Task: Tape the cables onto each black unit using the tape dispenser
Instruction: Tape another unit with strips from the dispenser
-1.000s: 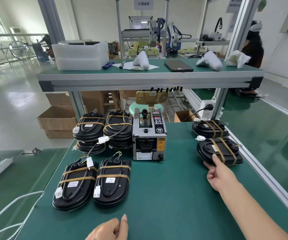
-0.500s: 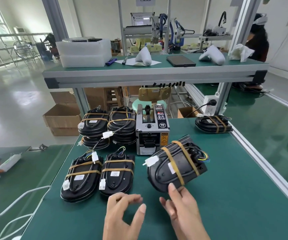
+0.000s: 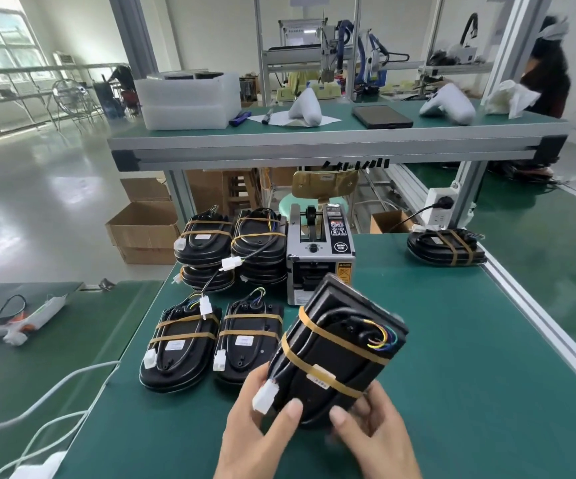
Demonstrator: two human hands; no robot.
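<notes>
Both my hands hold one black unit (image 3: 338, 344) tilted above the green table, in front of the tape dispenser (image 3: 319, 257). Two tan bands cross it, its cable runs along the top, and coloured wires loop at its far end. My left hand (image 3: 262, 426) grips its near left corner by the white connector (image 3: 265, 397). My right hand (image 3: 373, 430) grips its near right corner. Two banded units (image 3: 179, 344) (image 3: 245, 340) lie flat on the left. Stacked units (image 3: 231, 250) stand behind them. Another banded unit (image 3: 447, 250) lies at the far right.
A raised shelf (image 3: 314, 143) crosses above the table's far end, carrying foam trays, a tablet and white parts. A power strip (image 3: 440, 205) hangs on the right post. White cables (image 3: 54, 402) trail at the near left. An aluminium rail (image 3: 538, 312) edges the table's right side.
The right hand brought the unit from the far right of the table to the near centre. The left hand came up and took hold of its near left corner.
</notes>
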